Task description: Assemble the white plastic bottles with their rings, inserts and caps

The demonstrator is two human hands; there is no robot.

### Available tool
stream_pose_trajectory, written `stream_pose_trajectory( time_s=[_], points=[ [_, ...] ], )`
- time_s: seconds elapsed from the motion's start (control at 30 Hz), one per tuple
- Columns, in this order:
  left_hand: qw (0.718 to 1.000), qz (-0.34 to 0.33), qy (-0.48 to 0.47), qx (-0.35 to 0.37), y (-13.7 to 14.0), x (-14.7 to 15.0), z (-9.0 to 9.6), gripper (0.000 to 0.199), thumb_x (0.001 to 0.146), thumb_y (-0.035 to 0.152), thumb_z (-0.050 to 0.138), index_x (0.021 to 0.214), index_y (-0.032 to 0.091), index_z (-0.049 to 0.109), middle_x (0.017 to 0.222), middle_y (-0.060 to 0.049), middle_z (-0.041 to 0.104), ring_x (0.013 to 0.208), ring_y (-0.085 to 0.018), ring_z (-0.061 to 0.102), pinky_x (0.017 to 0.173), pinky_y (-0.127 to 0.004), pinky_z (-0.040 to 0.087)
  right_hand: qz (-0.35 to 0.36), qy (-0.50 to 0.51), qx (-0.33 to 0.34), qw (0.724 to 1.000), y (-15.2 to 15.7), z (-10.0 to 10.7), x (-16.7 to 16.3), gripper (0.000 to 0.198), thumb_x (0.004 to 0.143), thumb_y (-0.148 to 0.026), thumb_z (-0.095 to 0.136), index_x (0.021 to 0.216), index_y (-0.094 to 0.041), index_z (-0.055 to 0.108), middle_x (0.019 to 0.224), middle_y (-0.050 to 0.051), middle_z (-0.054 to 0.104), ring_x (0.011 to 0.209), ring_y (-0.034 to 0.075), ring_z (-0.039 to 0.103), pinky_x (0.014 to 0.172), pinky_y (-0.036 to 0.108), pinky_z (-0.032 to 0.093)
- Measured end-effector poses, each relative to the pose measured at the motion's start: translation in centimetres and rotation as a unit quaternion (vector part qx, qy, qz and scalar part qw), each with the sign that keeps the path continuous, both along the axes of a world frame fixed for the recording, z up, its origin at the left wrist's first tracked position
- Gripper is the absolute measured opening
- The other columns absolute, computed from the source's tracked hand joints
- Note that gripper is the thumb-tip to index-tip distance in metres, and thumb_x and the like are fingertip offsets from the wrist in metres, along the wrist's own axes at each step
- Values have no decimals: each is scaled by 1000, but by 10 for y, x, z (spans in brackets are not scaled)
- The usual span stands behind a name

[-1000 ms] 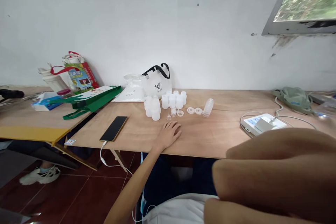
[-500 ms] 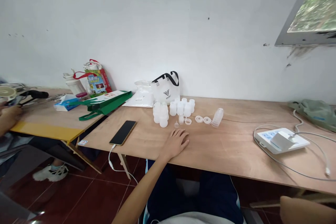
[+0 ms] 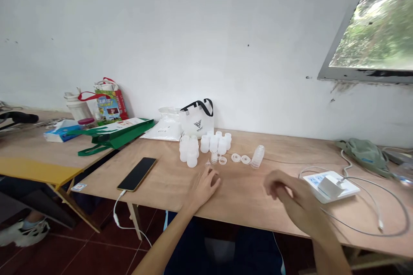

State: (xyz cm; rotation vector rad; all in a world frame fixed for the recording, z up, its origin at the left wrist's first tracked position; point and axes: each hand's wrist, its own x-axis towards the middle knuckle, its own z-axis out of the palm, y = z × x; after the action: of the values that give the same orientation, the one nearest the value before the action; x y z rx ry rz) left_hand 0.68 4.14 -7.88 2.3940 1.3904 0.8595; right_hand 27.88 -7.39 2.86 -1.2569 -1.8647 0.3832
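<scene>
My left hand [image 3: 204,187] rests on the wooden table, thumb apart from the fingers. Its fingertips reach a small clear pointed plastic piece [image 3: 208,163]; whether they touch it I cannot tell. Just behind are a clear ribbed piece [image 3: 214,157] and a translucent ring [image 3: 222,160]. Over the table's right part hangs my right hand [image 3: 292,200], slightly blurred, its fingers loosely bent and nothing seen in it. Two round white discs [image 3: 241,159] lie between the hands, beside a stack of clear plastic cups [image 3: 257,157]. Several frosted white bottles [image 3: 190,151] stand in two groups farther back.
A black phone [image 3: 137,175] on a white cable lies at left. Behind the bottles are a white bag [image 3: 197,122] and a plastic pouch [image 3: 165,126]. A power strip [image 3: 331,185] with looping cables sits at right, near a grey-green cloth [image 3: 363,154]. A green bag [image 3: 119,135] bridges the tables.
My right hand has risen from below the table edge to above the tabletop. My left hand has moved forward to the small pointed piece. The view has shifted right and up.
</scene>
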Motion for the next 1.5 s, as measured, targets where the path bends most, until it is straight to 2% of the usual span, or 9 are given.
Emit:
stream_pose_trajectory(
  time_s=[0.13, 0.3, 0.37, 0.5, 0.73, 0.93, 1.03, 1.23, 1.5],
  points=[
    [996, 53, -65, -24, 6, -5, -7, 24, 100, 32, 51, 120, 23, 59, 129, -10, 51, 111, -25, 64, 101, -41, 53, 37, 28, -92, 995, 46, -33, -5, 26, 82, -19, 40, 95, -26, 61, 85, 3, 67, 70, 19, 63, 66, 33, 51],
    [996, 70, -35, -45, 19, -7, -10, 41, 98, 27, 54, 139, 23, 50, 158, -16, 28, 144, -33, 44, 115, -50, 43, 4, 9, -158, 987, 72, -80, -9, 23, 85, -22, 43, 100, -27, 60, 86, 2, 66, 73, 21, 63, 67, 34, 50],
    [996, 74, -15, -48, 28, -6, -7, 42, 99, 27, 53, 140, 21, 49, 158, -18, 31, 142, -34, 46, 113, -50, 44, 15, -4, -162, 987, 74, -88, -12, 21, 87, -22, 44, 99, -27, 59, 90, 2, 68, 77, 21, 63, 74, 36, 50],
    [996, 68, 41, -43, 47, -5, 1, 26, 100, 21, 46, 125, 19, 56, 127, -13, 60, 116, -28, 63, 100, -41, 51, 21, -10, -135, 991, 80, -96, -19, 18, 89, -23, 43, 96, -26, 59, 99, 2, 70, 90, 23, 64, 85, 40, 48],
    [993, 75, 75, -44, 49, -12, 8, 26, 98, 8, 38, 111, 23, 56, 103, -8, 68, 93, -24, 67, 82, -33, 51, -3, -9, -91, 996, 87, -113, -21, 19, 92, -25, 41, 93, -26, 60, 93, 2, 66, 87, 23, 62, 80, 37, 47],
    [993, 112, 34, -16, 47, -3, 21, 15, 100, 22, 47, 115, 21, 47, 120, -12, 60, 103, -26, 66, 82, -35, 52, -21, -51, -72, 996, 88, -119, -24, 19, 92, -22, 41, 93, -25, 60, 94, 3, 65, 81, 22, 60, 76, 36, 45],
    [990, 138, 16, -7, 62, 9, 31, 22, 105, 33, 46, 122, 19, 44, 130, -16, 55, 108, -27, 66, 82, -36, 53, -22, -69, -67, 995, 89, -120, -25, 19, 92, -20, 42, 93, -25, 59, 96, 3, 64, 82, 22, 61, 75, 36, 45],
    [987, 146, 58, -33, 88, 21, 39, 20, 108, 31, 39, 115, 17, 51, 120, -14, 57, 96, -25, 69, 79, -35, 52, -25, -90, -68, 993, 88, -120, -26, 19, 93, -18, 41, 94, -25, 60, 97, 3, 63, 83, 21, 61, 76, 35, 44],
    [984, 169, 51, 19, 59, 14, 61, 24, 111, 36, 33, 121, 19, 47, 128, -13, 55, 97, -25, 68, 75, -33, 49, -38, -112, -73, 990, 87, -118, -26, 19, 94, -17, 43, 95, -24, 61, 101, 2, 65, 84, 20, 62, 75, 33, 42]
  ],
)
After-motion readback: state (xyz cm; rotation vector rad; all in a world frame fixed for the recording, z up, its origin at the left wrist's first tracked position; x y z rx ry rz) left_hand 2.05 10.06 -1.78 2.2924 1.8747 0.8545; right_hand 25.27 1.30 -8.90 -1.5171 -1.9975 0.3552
